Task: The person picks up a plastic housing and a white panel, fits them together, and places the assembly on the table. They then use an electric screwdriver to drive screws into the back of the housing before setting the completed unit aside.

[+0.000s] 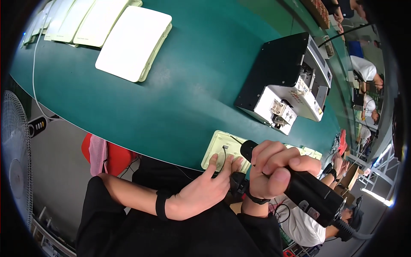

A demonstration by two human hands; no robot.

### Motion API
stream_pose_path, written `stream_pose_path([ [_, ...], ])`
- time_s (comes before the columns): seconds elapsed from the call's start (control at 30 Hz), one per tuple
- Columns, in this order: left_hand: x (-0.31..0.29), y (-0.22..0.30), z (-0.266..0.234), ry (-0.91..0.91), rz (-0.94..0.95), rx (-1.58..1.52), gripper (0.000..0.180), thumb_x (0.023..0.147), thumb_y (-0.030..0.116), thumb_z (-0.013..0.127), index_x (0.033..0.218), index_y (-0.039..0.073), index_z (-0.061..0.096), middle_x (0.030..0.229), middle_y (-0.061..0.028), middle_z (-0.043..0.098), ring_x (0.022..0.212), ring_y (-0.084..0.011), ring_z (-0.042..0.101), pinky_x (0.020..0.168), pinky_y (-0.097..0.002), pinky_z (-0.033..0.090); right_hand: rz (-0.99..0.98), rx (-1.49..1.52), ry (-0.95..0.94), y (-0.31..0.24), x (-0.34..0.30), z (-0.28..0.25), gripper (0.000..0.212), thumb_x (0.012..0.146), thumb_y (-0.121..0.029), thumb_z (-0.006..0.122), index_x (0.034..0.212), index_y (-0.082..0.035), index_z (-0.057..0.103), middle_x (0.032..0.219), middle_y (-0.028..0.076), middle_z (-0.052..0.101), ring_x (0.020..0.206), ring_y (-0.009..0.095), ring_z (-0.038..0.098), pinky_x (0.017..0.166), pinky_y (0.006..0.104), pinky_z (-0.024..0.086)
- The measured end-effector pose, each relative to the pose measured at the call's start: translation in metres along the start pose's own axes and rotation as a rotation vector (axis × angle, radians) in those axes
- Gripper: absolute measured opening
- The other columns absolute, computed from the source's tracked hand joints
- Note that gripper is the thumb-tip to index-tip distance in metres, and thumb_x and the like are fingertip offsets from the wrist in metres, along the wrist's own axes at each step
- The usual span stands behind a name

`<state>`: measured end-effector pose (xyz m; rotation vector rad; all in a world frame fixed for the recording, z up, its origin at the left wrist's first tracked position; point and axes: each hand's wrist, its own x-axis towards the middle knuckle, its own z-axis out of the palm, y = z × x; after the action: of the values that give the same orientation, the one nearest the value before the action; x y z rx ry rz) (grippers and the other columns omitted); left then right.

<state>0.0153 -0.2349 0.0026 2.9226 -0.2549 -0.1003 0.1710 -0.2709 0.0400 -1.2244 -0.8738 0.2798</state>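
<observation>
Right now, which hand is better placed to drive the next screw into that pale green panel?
Right, probably. The right hand already grips the black electric screwdriver, its tip over the pale green panel, while the left hand presses the panel down.

A broad bare stretch of the green table (188, 85) lay open between the white panels (132, 43) at the far left and the black-and-white machine (284, 81) at the right. Near the edge, the pale green housing (222, 147) lay under the left hand (201, 190), with the right hand (272, 169) and its black power screwdriver (308, 190) crowding the room just beside it.
</observation>
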Motion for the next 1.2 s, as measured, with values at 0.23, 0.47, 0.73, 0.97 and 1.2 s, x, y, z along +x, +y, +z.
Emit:
stream_pose_path([
  [0.23,-0.001,-0.024,0.021,0.240,-0.070,-0.257,0.055,0.097,0.028,0.062,0.147,0.006,0.062,0.163,-0.0140,0.053,0.146,-0.0282,0.053,0.117,-0.0451,0.045,-0.177,-0.042,-0.138,-0.030,0.014,-0.015,0.020,0.106,-0.018,0.065,0.113,-0.012,0.048,0.071,0.003,0.048,0.053,0.017,0.047,0.050,0.0344,0.043],
  [0.47,0.010,-0.025,0.032,0.351,-0.162,-0.095,0.044,0.101,0.022,0.063,0.145,0.017,0.064,0.156,0.0029,0.060,0.140,-0.0177,0.057,0.115,-0.0408,0.042,-0.290,-0.137,0.148,-0.027,0.065,-0.029,0.019,0.107,-0.017,0.059,0.124,-0.011,0.055,0.071,0.002,0.046,0.053,0.016,0.044,0.051,0.0304,0.040],
  [0.73,0.011,-0.026,0.040,0.434,-0.178,-0.098,0.037,0.099,0.025,0.069,0.135,0.023,0.071,0.149,0.0091,0.066,0.134,-0.0125,0.060,0.110,-0.0366,0.039,-0.239,-0.099,0.149,-0.026,0.032,-0.032,0.029,0.104,-0.018,0.066,0.127,-0.010,0.050,0.069,0.003,0.047,0.050,0.016,0.045,0.048,0.0338,0.044],
  [0.97,0.011,-0.027,0.040,0.436,-0.184,-0.077,0.035,0.098,0.026,0.070,0.133,0.024,0.072,0.150,0.0095,0.065,0.131,-0.0121,0.061,0.109,-0.0377,0.040,-0.164,-0.112,0.234,-0.006,0.012,-0.038,0.033,0.102,-0.017,0.069,0.126,-0.010,0.047,0.068,0.004,0.048,0.048,0.017,0.046,0.047,0.0352,0.044],
  [1.2,0.015,-0.027,0.041,0.426,-0.190,-0.084,0.037,0.097,0.026,0.070,0.134,0.026,0.071,0.151,0.0103,0.065,0.131,-0.0120,0.060,0.107,-0.0369,0.040,-0.107,-0.106,0.233,0.004,0.011,-0.038,0.029,0.101,-0.014,0.068,0.119,-0.011,0.046,0.067,0.005,0.048,0.048,0.017,0.045,0.047,0.0358,0.044],
])
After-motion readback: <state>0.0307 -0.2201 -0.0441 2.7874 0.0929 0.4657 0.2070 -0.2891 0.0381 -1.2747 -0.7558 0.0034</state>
